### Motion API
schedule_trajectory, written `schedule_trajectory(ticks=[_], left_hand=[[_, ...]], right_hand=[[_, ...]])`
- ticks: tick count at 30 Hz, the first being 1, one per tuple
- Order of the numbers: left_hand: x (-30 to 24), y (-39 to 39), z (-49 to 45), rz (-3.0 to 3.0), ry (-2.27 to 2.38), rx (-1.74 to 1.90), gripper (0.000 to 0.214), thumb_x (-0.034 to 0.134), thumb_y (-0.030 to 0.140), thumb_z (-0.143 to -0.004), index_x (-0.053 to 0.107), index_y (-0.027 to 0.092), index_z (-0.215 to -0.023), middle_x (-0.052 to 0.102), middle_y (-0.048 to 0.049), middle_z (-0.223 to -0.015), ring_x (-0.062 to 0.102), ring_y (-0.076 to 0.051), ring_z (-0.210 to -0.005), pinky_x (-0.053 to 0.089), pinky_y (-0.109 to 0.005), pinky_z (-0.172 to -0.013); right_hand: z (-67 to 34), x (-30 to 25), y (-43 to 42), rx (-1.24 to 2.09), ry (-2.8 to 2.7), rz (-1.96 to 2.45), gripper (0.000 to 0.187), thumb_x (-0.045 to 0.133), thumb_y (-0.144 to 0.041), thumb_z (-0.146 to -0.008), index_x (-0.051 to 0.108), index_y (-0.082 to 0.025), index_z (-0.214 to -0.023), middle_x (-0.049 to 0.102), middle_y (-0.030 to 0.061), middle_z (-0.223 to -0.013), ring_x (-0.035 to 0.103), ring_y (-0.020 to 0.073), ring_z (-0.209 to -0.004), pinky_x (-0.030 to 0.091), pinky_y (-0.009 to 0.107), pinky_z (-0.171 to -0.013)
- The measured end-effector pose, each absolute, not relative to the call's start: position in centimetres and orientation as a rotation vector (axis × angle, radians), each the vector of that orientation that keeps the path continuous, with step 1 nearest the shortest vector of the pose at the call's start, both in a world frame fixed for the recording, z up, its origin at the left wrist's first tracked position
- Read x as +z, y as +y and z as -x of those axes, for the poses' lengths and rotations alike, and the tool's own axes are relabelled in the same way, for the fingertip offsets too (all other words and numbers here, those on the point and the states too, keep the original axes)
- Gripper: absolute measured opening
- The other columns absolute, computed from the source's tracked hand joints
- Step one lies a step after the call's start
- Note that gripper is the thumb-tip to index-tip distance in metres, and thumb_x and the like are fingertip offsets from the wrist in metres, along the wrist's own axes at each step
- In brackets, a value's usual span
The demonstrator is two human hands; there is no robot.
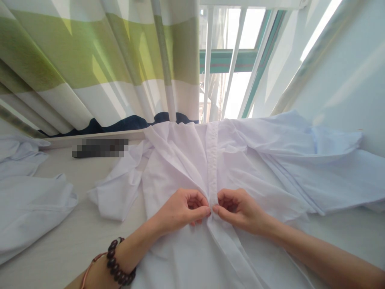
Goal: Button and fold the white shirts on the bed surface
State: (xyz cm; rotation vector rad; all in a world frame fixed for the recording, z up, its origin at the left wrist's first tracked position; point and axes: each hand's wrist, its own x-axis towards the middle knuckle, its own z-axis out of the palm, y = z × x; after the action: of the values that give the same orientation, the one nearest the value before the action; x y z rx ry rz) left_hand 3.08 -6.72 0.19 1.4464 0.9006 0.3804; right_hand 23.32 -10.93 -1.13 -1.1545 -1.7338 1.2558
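Broadly, a white shirt (246,168) lies spread front-up over the pale table (60,237) under the window, its sleeves trailing right and left. By its look the cloth is thin, light and limp: it will crease readily and slide on the smooth top, so it seems best taken by the stiffer doubled edges. The button placket (212,160) runs down the middle. The left hand (183,209) and right hand (237,209) each pinch that strip between thumb and forefinger, fingertips nearly touching. A dark bead bracelet (117,265) circles the left wrist.
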Motion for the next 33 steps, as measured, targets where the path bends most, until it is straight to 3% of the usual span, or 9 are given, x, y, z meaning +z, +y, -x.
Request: schedule_trajectory(ticks=[11,18,27,33], left_hand=[[0.6,-6.8,-3.3,-1.452,0.938,0.371,0.020,0.070,0.034,-0.074,0.063,0.015,-0.071,0.060,0.0030,-0.058,0.055,-0.010,-0.055,0.044,-0.020,-0.050],[0.6,-6.8,-3.2,-1.432,0.943,0.352,0.021,0.071,0.035,-0.073,0.064,0.015,-0.072,0.062,0.0021,-0.061,0.056,-0.011,-0.057,0.045,-0.021,-0.052],[0.6,-6.8,-3.2,-1.435,0.938,0.349,0.020,0.071,0.034,-0.074,0.064,0.015,-0.072,0.060,0.0022,-0.060,0.055,-0.010,-0.056,0.044,-0.020,-0.051],[0.7,-6.8,-3.2,-1.452,0.951,0.333,0.020,0.070,0.035,-0.074,0.066,0.015,-0.073,0.061,0.0020,-0.061,0.056,-0.011,-0.058,0.045,-0.021,-0.052]], right_hand=[[-23.4,-1.2,-10.8,1.234,-1.777,1.194,0.020,0.060,-0.023,-0.079,0.047,-0.019,-0.064,0.044,-0.0069,-0.053,0.037,0.0063,-0.049,0.029,0.019,-0.045],[-24.2,-0.7,-10.6,1.353,-1.824,1.146,0.014,0.052,-0.022,-0.082,0.059,-0.017,-0.071,0.045,-0.0061,-0.049,0.038,0.0062,-0.043,0.029,0.018,-0.041],[-24.4,-1.2,-10.3,1.569,-1.719,1.157,0.009,0.056,-0.024,-0.082,0.060,-0.017,-0.085,0.049,-0.0071,-0.056,0.040,0.0054,-0.042,0.036,0.017,-0.039],[-24.3,-1.0,-10.2,1.530,-1.743,1.198,0.012,0.057,-0.029,-0.084,0.060,-0.018,-0.080,0.049,-0.0069,-0.054,0.043,0.0063,-0.042,0.036,0.018,-0.040]])
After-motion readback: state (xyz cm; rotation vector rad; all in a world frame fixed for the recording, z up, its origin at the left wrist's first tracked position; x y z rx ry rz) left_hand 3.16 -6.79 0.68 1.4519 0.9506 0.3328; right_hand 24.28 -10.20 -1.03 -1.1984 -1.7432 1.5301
